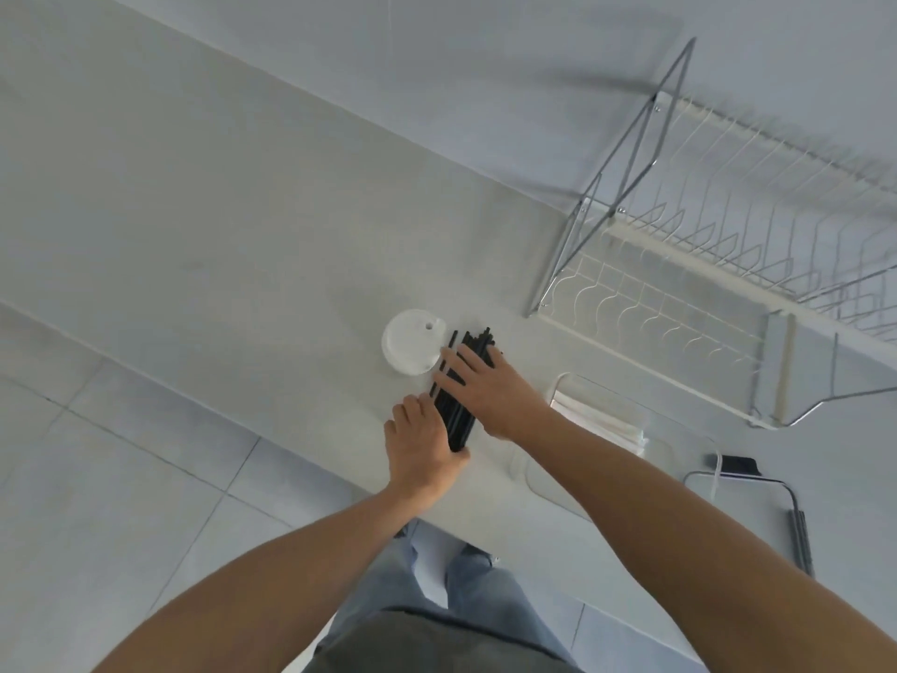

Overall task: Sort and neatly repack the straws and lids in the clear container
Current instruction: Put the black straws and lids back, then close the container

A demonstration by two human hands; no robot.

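The desk [242,225] runs as a pale band from the upper left of the frame to the lower right, and all task items sit near its centre. At the right of the frame a wire dish rack [704,264] stands on the desk, well apart from the work. The clear container [602,429] lies just right of centre, near the right forearm; it holds a white folded item whose nature cannot be determined. The white lids [410,341], apparently a short stack, sit just above and left of centre, close beside the upper end of the straws. The black straws [458,405] lie in a bundle on the desk at frame centre, outside the container, their upper ends fanned slightly. The right hand [490,395] lies flat over the upper right side of the bundle, fingers straight and spread. The left hand [420,446] is at the lower left side of the bundle, fingers curled against the straws; whether they fully enclose any straw cannot be determined. Judged step: gathering and squaring the straws into one aligned bundle prior to repacking. The next move calls for drawing the loose upper ends together, closing both hands around the bundle, and transferring it to the container without letting it splay.
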